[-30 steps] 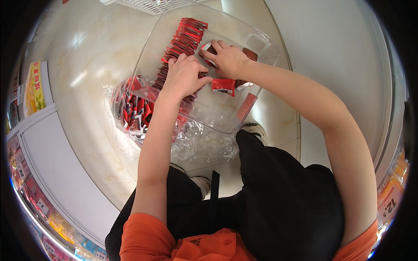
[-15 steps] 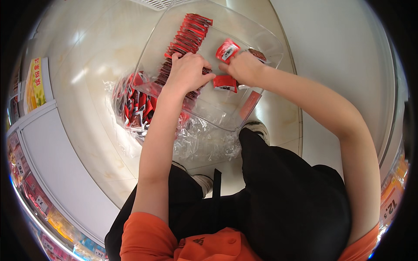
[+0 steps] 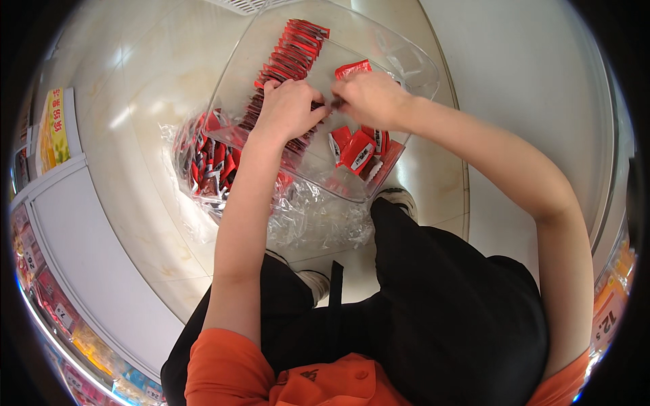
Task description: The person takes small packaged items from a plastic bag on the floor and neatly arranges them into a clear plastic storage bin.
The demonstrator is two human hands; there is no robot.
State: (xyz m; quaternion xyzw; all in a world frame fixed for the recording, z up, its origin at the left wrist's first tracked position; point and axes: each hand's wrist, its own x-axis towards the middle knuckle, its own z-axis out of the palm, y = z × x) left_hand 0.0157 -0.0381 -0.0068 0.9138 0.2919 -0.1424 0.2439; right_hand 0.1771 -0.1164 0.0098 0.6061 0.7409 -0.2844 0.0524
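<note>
A: Item one, kind and location?
B: Packet row (image 3: 292, 55), red wrappers with dark contents, many pieces, stood on edge; along the left side of a clear bin (image 3: 318, 154).
A: Left hand (image 3: 290, 108)?
B: Laid over the near part of the row, fingers bent, thumb out to the right. Whether it grips, I cannot tell.
A: Right hand (image 3: 374, 98)?
B: Just beside the row, over the bin, fingers drawn together. Tips blurred, a dark bit at them; whether gripped, I cannot tell.
A: Other stock in the bin?
B: Loose heap (image 3: 359, 150), red packets, several, overlapping, near right. Single packet (image 3: 353, 68), red, just beyond the right hand.
A: Outside it?
B: Bag (image 3: 301, 224), clear, crumpled, at the bin's near left, on the pale floor (image 3: 159, 74); bagged packets (image 3: 215, 162), red, jumbled. Basket (image 3: 237, 5), white, slotted, far edge, partly in view.
</note>
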